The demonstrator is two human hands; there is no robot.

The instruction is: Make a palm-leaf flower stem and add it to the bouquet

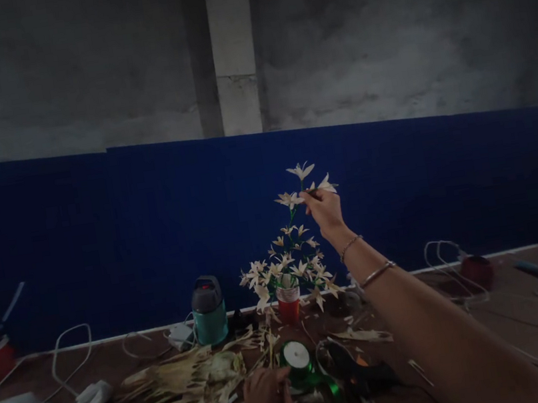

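Note:
My right hand [325,210] is raised in front of the blue panel, its fingers pinched at the top of a tall spray of flowers. A pale, pointed-petal flower [327,184] shows just past these fingers, and another flower [289,200] is at their left. Below, more of the same flowers [275,270] spread on green stems from a red cup [289,306]. Low at the table's front, my left hand [268,397] has its fingers drawn together; what they hold, if anything, is hidden. Beside it lies a spool of green ribbon [297,356].
Dried husk-like strips [189,382] cover the table left of centre. A dark glue gun [357,367] lies right of the spool. Behind stand a teal bottle-like container [210,315] and the blue panel [152,232]. White cables [66,333] loop at both sides.

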